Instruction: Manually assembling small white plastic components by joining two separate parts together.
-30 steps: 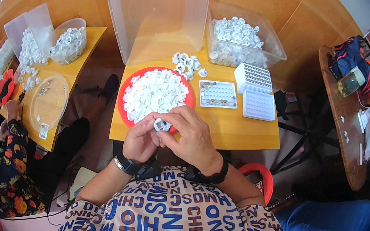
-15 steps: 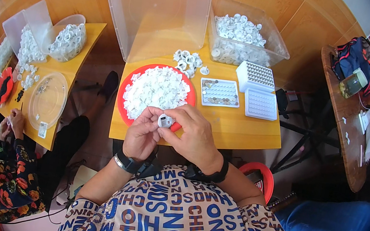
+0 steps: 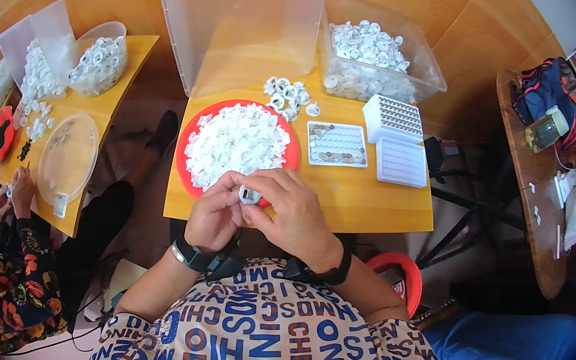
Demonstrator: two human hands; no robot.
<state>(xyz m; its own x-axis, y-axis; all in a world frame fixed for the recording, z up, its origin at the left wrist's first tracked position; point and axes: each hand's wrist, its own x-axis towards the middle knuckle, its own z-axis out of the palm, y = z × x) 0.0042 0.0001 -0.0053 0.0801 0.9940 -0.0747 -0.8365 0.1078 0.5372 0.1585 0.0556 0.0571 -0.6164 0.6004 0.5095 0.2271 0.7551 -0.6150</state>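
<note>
A small round white plastic part (image 3: 248,195) with a dark slot is pinched between my two hands at the near edge of the red tray. My left hand (image 3: 215,215) grips it from the left with closed fingers. My right hand (image 3: 295,216) curls over its right side, fingertips pressed against it. Fingers hide much of the part. Just beyond, the red round tray (image 3: 183,155) carries a heap of small white pieces (image 3: 239,142). Behind it lies a cluster of round white parts (image 3: 286,96).
A shallow white tray (image 3: 340,137) holds small round metallic discs. Right of it are a white slotted tray (image 3: 400,163) and a stack of filled trays (image 3: 393,121). A clear bin (image 3: 379,80) of white parts stands behind. At left, another person's hands (image 3: 16,192) work at a second table.
The white part has been turned between my fingers, and my right fingers now cover more of it. The whole view has shifted slightly.
</note>
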